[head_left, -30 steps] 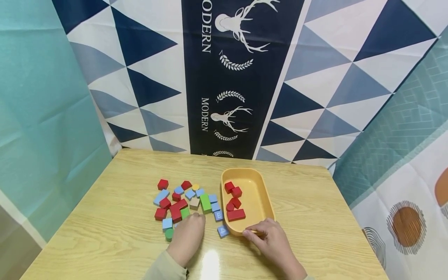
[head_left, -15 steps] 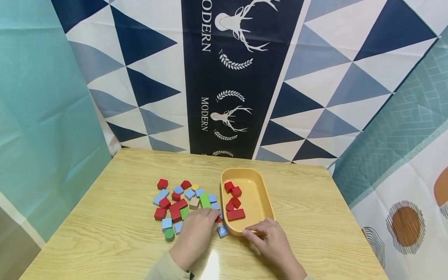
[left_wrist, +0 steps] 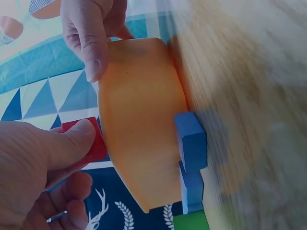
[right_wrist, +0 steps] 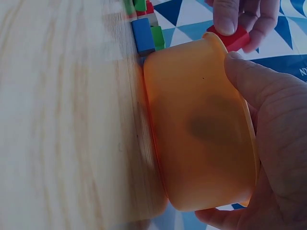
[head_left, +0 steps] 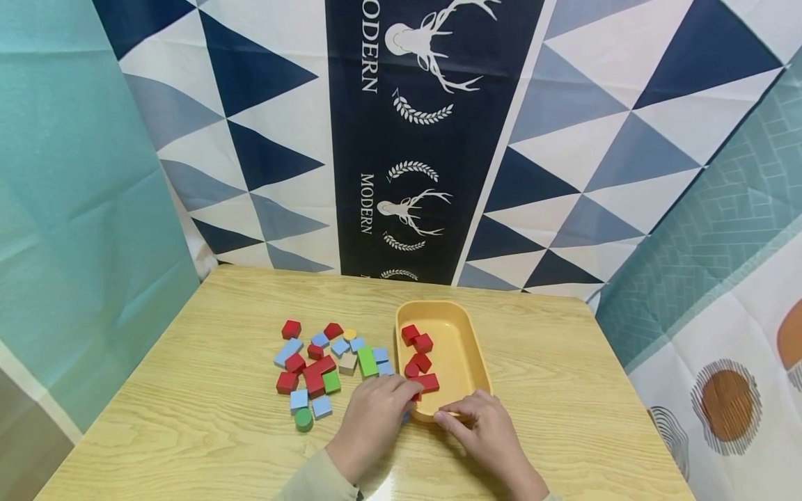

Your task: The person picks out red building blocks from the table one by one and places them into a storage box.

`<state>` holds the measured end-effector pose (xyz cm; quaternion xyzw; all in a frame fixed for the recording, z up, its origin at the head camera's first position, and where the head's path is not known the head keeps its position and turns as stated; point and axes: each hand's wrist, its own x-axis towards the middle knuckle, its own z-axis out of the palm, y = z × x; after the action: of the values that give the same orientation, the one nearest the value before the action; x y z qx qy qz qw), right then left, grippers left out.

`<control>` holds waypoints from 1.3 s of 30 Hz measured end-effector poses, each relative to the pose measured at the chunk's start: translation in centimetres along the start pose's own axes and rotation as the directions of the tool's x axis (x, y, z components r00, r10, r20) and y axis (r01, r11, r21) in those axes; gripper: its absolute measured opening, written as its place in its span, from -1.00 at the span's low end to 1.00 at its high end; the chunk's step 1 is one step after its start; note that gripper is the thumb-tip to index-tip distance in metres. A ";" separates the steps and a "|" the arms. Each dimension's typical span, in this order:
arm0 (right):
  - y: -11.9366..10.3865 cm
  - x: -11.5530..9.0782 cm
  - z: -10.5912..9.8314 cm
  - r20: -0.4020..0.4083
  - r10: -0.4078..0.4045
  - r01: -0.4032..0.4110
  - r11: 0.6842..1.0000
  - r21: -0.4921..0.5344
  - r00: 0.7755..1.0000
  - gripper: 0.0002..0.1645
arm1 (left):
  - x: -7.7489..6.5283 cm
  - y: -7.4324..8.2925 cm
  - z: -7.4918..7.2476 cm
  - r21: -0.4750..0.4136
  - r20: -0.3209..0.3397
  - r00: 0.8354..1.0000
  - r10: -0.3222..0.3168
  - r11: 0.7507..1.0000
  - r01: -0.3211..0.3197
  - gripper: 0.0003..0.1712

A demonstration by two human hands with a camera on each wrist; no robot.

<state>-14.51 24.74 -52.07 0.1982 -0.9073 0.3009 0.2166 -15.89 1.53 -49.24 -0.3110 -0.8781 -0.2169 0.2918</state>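
Note:
A red block (left_wrist: 99, 143) is pinched between the thumb and fingers of my left hand (head_left: 374, 415), at the rim of a yellow-orange plastic tub (head_left: 459, 351). In the head view my fingers hide most of that block. My right hand (head_left: 485, 433) holds the tub's near rim, its thumb (right_wrist: 249, 76) on the edge. Several red blocks, one a long red block (head_left: 429, 382), lie inside the tub toward its left side. Blue blocks (left_wrist: 193, 143) stand on the table close against the tub's outer wall.
Left of the tub lies a loose spread of toy blocks: a green cylinder (head_left: 303, 419), a light blue block (head_left: 321, 406), a bright green block (head_left: 367, 362), a plain wooden block (head_left: 347, 363) and several red ones. The wooden table (head_left: 551, 376) ends at a patterned cloth backdrop.
My left hand has moved right from the block spread to the tub's rim, carrying the red block. The right hand and the tub have stayed in place.

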 end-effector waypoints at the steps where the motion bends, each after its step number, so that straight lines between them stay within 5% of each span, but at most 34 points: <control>1: 0.0 0.0 0.0 0.000 0.001 -0.001 1.000 -0.001 1.000 -0.95 | 0.1 0.0 0.1 -0.003 -0.001 1.000 0.002 1.000 -0.002 -0.72; 6: 0.0 0.0 0.0 -0.001 0.000 0.000 1.000 0.000 1.000 -0.95 | 0.7 0.2 0.4 -0.003 0.030 1.000 -0.003 1.000 0.003 -0.79; 15: 0.0 0.1 0.0 0.003 -0.008 0.008 1.000 -0.003 1.000 -0.95 | 1.0 0.5 0.9 0.007 0.180 0.983 -0.040 0.999 0.040 -0.73; 29: 0.1 0.0 0.0 0.006 -0.002 0.002 1.000 -0.007 1.000 -0.94 | 0.9 0.2 1.3 0.036 0.171 0.985 -0.028 0.999 0.022 -0.74; 39: 0.0 0.1 -0.1 0.017 0.034 -0.034 0.999 0.005 0.999 -0.95 | 1.0 0.3 1.8 0.032 0.244 0.968 -0.053 0.998 0.047 -0.83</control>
<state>-14.55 24.79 -51.93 0.1857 -0.9116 0.3053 0.2032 -17.03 3.18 -49.86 -0.3093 -0.9177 -0.1728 0.1797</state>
